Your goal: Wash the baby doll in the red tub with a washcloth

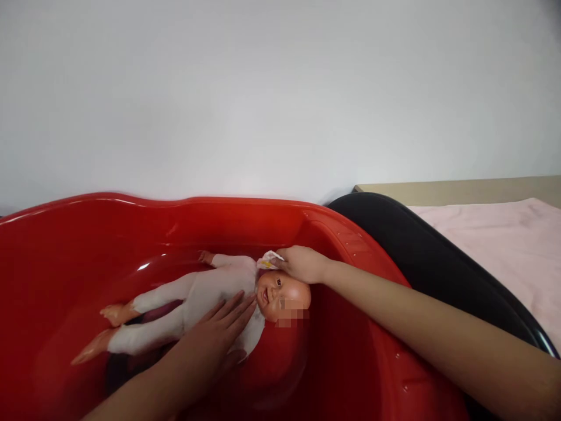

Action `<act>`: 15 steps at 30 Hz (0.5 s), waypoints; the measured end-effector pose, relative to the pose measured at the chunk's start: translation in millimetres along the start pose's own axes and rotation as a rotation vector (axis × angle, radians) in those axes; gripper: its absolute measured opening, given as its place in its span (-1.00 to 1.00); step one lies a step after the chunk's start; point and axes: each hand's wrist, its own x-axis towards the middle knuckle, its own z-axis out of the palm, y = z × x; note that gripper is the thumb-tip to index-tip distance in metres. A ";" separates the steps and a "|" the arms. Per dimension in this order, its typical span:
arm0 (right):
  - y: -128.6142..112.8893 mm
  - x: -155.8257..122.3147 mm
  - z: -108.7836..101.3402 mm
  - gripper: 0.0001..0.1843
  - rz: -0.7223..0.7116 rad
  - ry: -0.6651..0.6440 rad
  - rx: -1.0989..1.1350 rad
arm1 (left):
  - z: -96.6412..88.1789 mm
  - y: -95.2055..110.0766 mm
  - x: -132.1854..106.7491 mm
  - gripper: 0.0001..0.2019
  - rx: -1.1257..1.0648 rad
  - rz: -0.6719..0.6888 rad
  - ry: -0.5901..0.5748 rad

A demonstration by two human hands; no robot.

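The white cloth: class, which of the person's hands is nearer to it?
The right hand is nearer, holding the white cloth beside the doll's head. The left hand is farther, lying flat on the doll's chest, apart from the cloth.

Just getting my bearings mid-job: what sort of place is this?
Probably a baby-care practice room: a red plastic baby bathtub holds a baby doll, the right hand presses a small cloth to its head, and a pink towel lies spread nearby.
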 end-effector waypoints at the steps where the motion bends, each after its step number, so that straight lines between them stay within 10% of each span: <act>1: -0.8 -0.5 -0.9 -0.46 -0.070 -0.011 0.101 | -1.0 1.2 -0.3 -0.13 -0.009 -0.008 -0.021; 15: -12.5 -26.3 -6.6 -0.57 0.135 0.164 -0.342 | -31.0 14.7 -0.3 -0.14 -0.094 -0.018 -0.108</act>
